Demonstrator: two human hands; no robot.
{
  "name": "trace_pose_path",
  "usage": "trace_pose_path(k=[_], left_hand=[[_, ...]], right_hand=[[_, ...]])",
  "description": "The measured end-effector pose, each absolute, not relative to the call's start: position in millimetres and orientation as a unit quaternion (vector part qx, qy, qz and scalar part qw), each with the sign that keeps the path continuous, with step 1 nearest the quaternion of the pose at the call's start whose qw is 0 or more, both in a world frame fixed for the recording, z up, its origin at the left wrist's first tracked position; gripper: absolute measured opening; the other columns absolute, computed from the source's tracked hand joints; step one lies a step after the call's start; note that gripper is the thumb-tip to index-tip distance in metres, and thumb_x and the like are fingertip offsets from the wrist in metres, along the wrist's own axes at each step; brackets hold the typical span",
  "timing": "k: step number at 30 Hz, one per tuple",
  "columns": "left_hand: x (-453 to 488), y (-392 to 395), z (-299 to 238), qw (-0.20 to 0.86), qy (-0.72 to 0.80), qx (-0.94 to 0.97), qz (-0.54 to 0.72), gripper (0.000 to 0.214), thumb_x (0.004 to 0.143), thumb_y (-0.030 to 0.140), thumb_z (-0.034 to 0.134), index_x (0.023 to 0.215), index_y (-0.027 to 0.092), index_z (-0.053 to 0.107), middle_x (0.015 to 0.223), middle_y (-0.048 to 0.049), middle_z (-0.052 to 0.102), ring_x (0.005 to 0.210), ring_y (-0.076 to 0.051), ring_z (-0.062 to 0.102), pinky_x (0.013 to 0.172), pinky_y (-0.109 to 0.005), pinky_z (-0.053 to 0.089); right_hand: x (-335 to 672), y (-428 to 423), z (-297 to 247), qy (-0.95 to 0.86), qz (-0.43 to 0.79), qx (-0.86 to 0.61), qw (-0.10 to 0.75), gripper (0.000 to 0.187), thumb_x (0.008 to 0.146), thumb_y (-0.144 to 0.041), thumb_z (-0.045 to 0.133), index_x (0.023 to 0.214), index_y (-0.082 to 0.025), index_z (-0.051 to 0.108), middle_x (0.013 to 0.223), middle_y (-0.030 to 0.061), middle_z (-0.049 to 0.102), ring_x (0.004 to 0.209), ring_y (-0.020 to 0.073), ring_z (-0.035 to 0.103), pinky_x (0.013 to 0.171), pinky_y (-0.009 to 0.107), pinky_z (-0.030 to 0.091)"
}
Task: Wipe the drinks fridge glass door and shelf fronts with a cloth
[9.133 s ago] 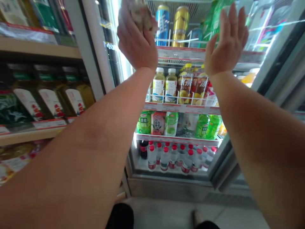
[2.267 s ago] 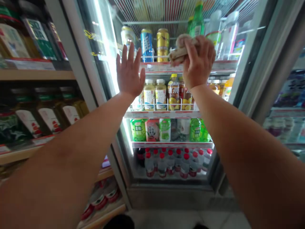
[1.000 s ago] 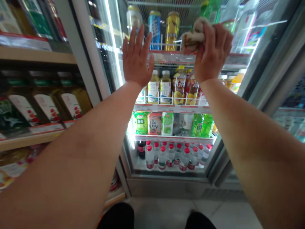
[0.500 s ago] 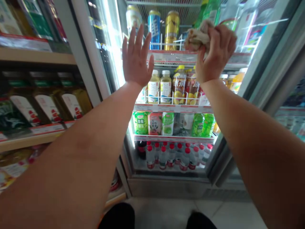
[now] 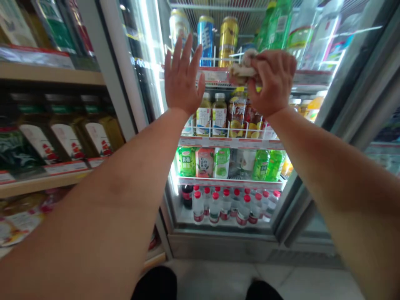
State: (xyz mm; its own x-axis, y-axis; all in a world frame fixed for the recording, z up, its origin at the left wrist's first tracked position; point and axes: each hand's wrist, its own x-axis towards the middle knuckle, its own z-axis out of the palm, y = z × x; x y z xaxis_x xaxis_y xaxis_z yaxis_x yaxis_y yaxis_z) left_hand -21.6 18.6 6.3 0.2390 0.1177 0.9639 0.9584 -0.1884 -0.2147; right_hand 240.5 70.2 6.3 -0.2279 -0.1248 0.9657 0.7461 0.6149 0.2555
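Note:
My left hand (image 5: 183, 79) is raised with its fingers spread, palm toward the drinks fridge; whether it touches the glass I cannot tell. Nothing is in it. My right hand (image 5: 272, 81) grips a crumpled, pale cloth (image 5: 245, 68) in front of the upper shelf edge (image 5: 215, 75). Behind my left fingertips stand a white can (image 5: 178, 24) and a blue can (image 5: 205, 39). A gold can (image 5: 228, 39) stands between the two hands. Past my right hand are green bottles (image 5: 279, 27).
Lower fridge shelves hold tea bottles (image 5: 219, 112), green drink packs (image 5: 186, 161) and red-capped water bottles (image 5: 214, 208). On the left, a wooden shelf (image 5: 50, 76) carries dark oil-like bottles (image 5: 67, 129). A metal door frame (image 5: 346, 116) runs down the right side. Tiled floor (image 5: 215, 277) lies below.
My right hand has moved left and down with the cloth, from before the green bottles toward the gold can. My left hand stays spread in nearly the same place.

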Motion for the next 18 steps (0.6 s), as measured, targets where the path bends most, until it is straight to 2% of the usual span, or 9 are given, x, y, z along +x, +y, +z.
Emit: trace_pose_path(k=[2,3,5,7,9,11,14,16,18], left_hand=[[-21.3,16.7,5.2,0.491,-0.422,-0.621,-0.442,0.061,0.099,0.024,0.046,0.158,0.023,0.032,0.168,0.0075,0.018,0.157,-0.019,0.005,0.131,-0.05,0.004],[-21.4,16.6,5.0,0.496,-0.423,-0.619,-0.438,0.062,0.098,0.022,0.047,0.158,0.022,0.031,0.168,0.0064,0.018,0.157,-0.019,0.005,0.131,-0.051,0.005],[-22.0,18.0,5.4,0.499,-0.426,-0.619,-0.432,0.063,0.098,0.022,0.049,0.158,0.023,0.03,0.168,0.0059,0.018,0.157,-0.019,0.005,0.131,-0.052,0.005],[-22.9,20.5,6.0,0.503,-0.428,-0.615,-0.431,0.064,0.097,0.022,0.052,0.158,0.023,0.031,0.168,0.0054,0.019,0.157,-0.02,0.007,0.131,-0.052,0.006],[-23.3,22.6,6.0,0.523,-0.423,-0.605,-0.425,0.065,0.097,0.021,0.052,0.158,0.022,0.031,0.168,0.0025,0.021,0.156,-0.022,0.01,0.13,-0.052,0.009],[-23.1,23.0,5.1,0.55,-0.416,-0.591,-0.42,0.064,0.096,0.019,0.053,0.157,0.019,0.033,0.167,-0.0019,0.025,0.156,-0.025,0.014,0.129,-0.053,0.013],[-21.9,20.5,2.9,0.565,-0.41,-0.583,-0.415,0.062,0.097,0.019,0.052,0.156,0.015,0.036,0.165,-0.0069,0.029,0.155,-0.028,0.018,0.128,-0.054,0.016],[-21.4,18.3,2.0,0.555,-0.405,-0.589,-0.425,0.061,0.098,0.021,0.049,0.157,0.019,0.036,0.166,-0.0029,0.028,0.155,-0.026,0.017,0.129,-0.053,0.016],[-21.4,17.5,2.4,0.529,-0.399,-0.602,-0.446,0.061,0.099,0.024,0.048,0.158,0.032,0.034,0.165,0.0078,0.026,0.156,-0.022,0.014,0.131,-0.049,0.013]], right_hand=[[240.2,68.2,2.3,-0.732,-0.393,-0.187,0.524,0.032,0.097,-0.041,0.048,0.125,-0.033,0.061,0.131,0.0069,0.061,0.126,0.0344,0.048,0.111,0.06,0.033],[240.6,69.5,2.0,-0.729,-0.392,-0.186,0.529,0.033,0.098,-0.041,0.047,0.126,-0.033,0.061,0.131,0.0076,0.061,0.126,0.0346,0.048,0.111,0.06,0.032],[242.6,76.5,4.9,-0.676,-0.375,-0.218,0.596,0.036,0.098,-0.038,0.048,0.13,-0.029,0.061,0.132,0.0098,0.06,0.128,0.0354,0.048,0.112,0.061,0.032],[245.2,85.1,9.1,-0.586,-0.339,-0.263,0.687,0.041,0.096,-0.033,0.049,0.133,-0.02,0.061,0.135,0.0139,0.059,0.13,0.0365,0.047,0.112,0.062,0.032],[246.3,88.9,10.5,-0.551,-0.329,-0.27,0.717,0.046,0.096,-0.031,0.049,0.137,-0.013,0.059,0.14,0.0158,0.058,0.133,0.0362,0.047,0.113,0.061,0.032],[245.2,85.8,7.8,-0.628,-0.37,-0.22,0.649,0.048,0.097,-0.03,0.048,0.143,-0.018,0.054,0.146,0.0103,0.056,0.139,0.0325,0.045,0.117,0.058,0.031],[241.5,77.1,2.5,-0.735,-0.41,-0.147,0.52,0.047,0.1,-0.032,0.045,0.147,-0.034,0.048,0.151,-0.0016,0.053,0.144,0.0257,0.041,0.121,0.055,0.027],[240.2,76.2,2.2,-0.712,-0.392,-0.174,0.556,0.044,0.101,-0.032,0.042,0.145,-0.035,0.049,0.15,-0.0022,0.055,0.143,0.0251,0.042,0.12,0.055,0.028],[240.5,78.7,4.0,-0.631,-0.363,-0.229,0.646,0.044,0.101,-0.031,0.038,0.143,-0.027,0.053,0.148,0.0034,0.056,0.139,0.0281,0.044,0.118,0.056,0.029]])
